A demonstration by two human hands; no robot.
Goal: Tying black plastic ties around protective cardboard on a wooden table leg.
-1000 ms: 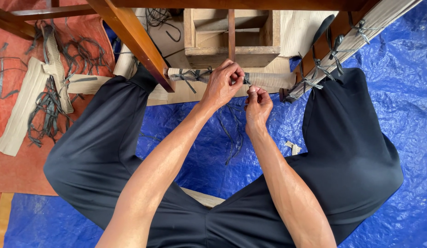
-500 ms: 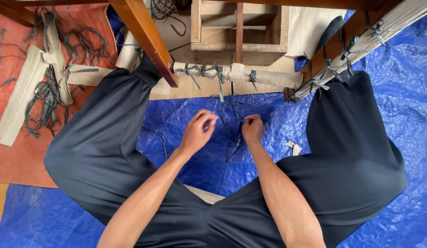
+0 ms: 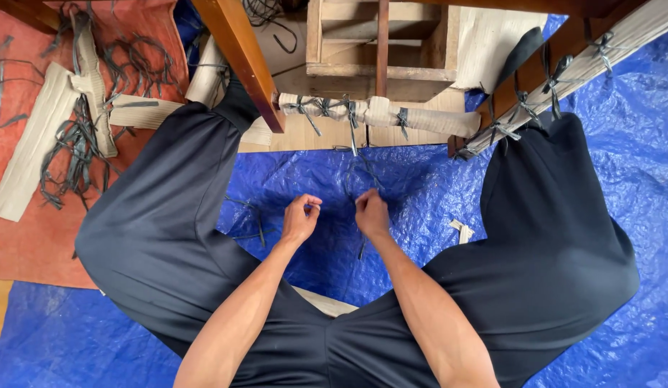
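Note:
A wooden furniture rail wrapped in beige cardboard (image 3: pixel 427 121) runs across the top middle, tied with several dark plastic strips (image 3: pixel 400 118). Both hands are below it, low over the blue tarp (image 3: pixel 291 172) between my knees. My right hand (image 3: pixel 371 214) is closed, its fingertips pinched on a loose dark strip (image 3: pixel 360 172) from a small bunch lying on the tarp. My left hand (image 3: pixel 300 219) sits just to the left with thumb and fingers curled together; I see nothing in it.
A brown wooden leg (image 3: pixel 240 65) slants at top left, and a wooden frame (image 3: pixel 381 72) stands behind the rail. A second wrapped, tied rail (image 3: pixel 564 79) slants at the right. Cardboard pieces (image 3: pixel 32 144) and heaps of dark strips (image 3: pixel 75 144) lie on an orange mat (image 3: pixel 18 244).
Both hands have left the wrapped rail, where they were working a strip, and dropped toward me to the tarp. The right hand now pinches at the loose strips there.

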